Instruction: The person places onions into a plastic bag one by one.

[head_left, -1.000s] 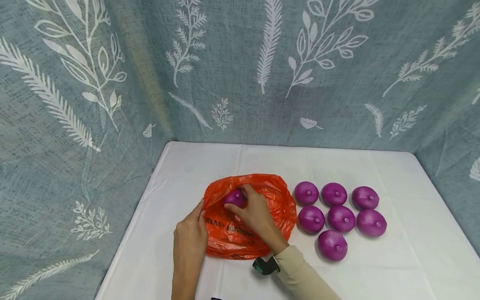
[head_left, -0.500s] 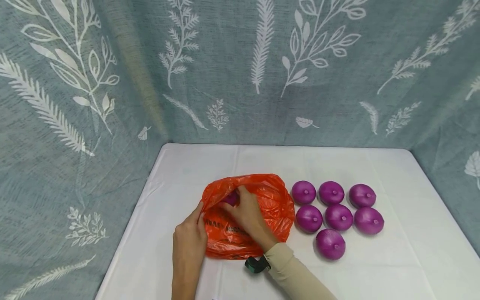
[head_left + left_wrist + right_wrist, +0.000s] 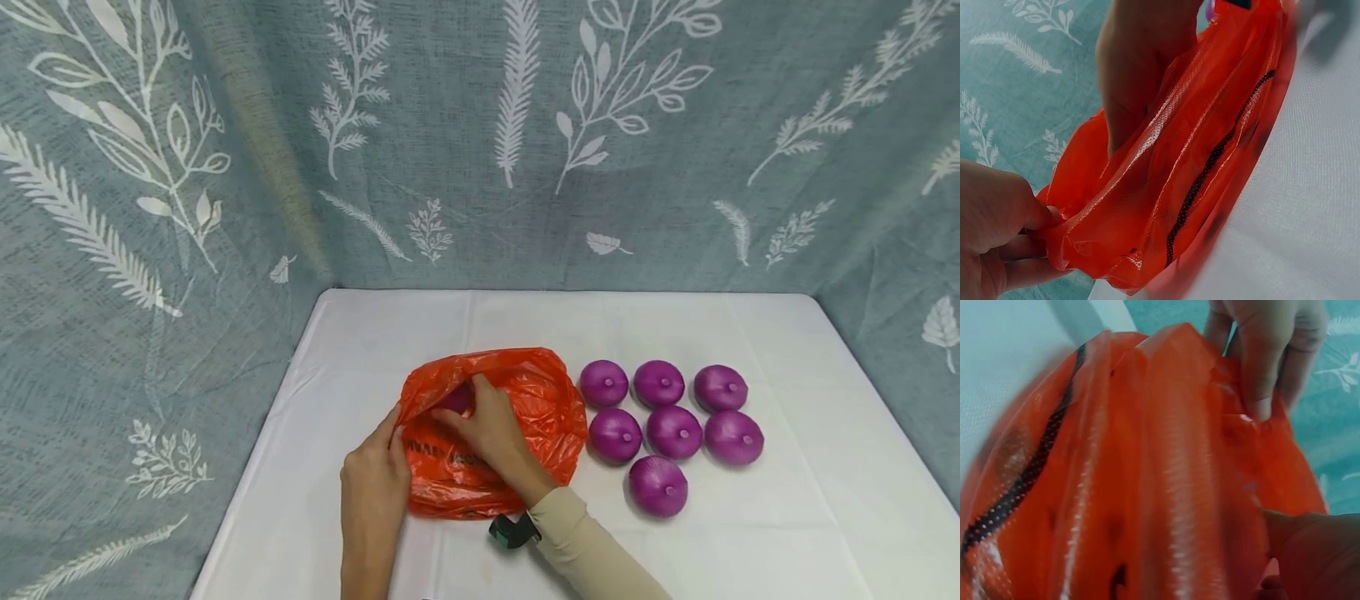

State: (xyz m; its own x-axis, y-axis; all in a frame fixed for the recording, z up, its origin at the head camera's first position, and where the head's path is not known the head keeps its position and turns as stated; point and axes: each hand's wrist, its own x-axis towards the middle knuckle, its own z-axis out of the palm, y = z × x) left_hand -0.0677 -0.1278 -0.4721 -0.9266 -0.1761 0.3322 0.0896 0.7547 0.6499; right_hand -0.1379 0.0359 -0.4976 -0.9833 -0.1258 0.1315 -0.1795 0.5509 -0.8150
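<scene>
An orange-red plastic bag [image 3: 543,417] with dark print lies on the white table, its mouth spread. My left hand [image 3: 377,471] pinches the left side of its rim between thumb and fingers, which the left wrist view shows close up on the bag [image 3: 1141,206]. My right hand [image 3: 491,425] reaches into the mouth and holds a purple onion [image 3: 457,398] near the left inner wall. The bag's film and the fingers partly hide that onion. In the right wrist view, the left hand [image 3: 1272,344] grips the crumpled rim; the right fingertips are hidden inside.
Several purple onions [image 3: 674,432] lie in loose rows just right of the bag; one onion [image 3: 657,486] sits nearer the front. White cloth covers the table [image 3: 795,500]. A blue-green leaf-patterned curtain [image 3: 450,167] stands behind and at both sides.
My right hand has moved slightly left and deeper into the bag with the onion, which is now more covered. My left hand keeps its pinch on the rim. The head view has shifted a little.
</scene>
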